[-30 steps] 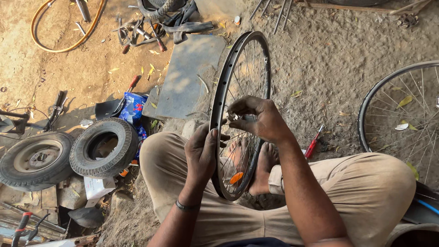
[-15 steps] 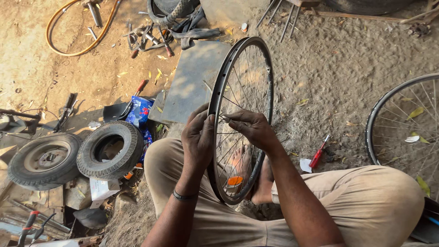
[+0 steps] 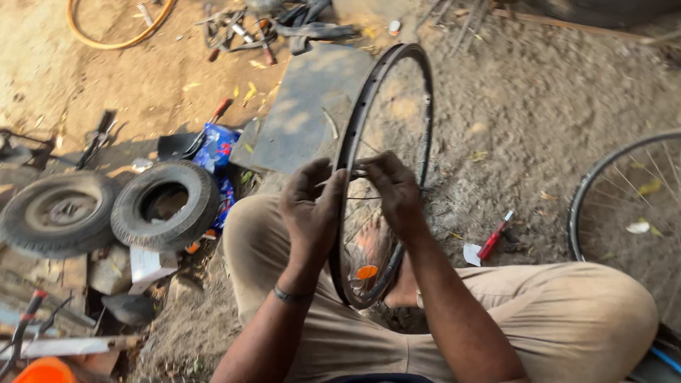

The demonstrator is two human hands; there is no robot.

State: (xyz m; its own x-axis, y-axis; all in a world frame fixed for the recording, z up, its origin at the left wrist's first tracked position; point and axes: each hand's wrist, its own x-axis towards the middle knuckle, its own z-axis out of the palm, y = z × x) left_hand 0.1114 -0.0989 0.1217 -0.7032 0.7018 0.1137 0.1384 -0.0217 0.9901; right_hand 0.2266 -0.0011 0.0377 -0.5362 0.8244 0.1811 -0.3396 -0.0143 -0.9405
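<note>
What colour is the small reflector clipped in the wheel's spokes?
Orange; the reflector shows low in the wheel, in the head view.

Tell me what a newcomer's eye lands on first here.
The black bicycle rim standing upright at centre between the seated person's knees, with the left hand on its near edge and the right hand at the spokes. Next, two small tyres lying flat on the dirt at left, and a red-handled screwdriver at right.

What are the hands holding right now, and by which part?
Both hands, left hand and right hand, grip the upright bicycle wheel at its rim, fingers pinching by the spokes.
</note>
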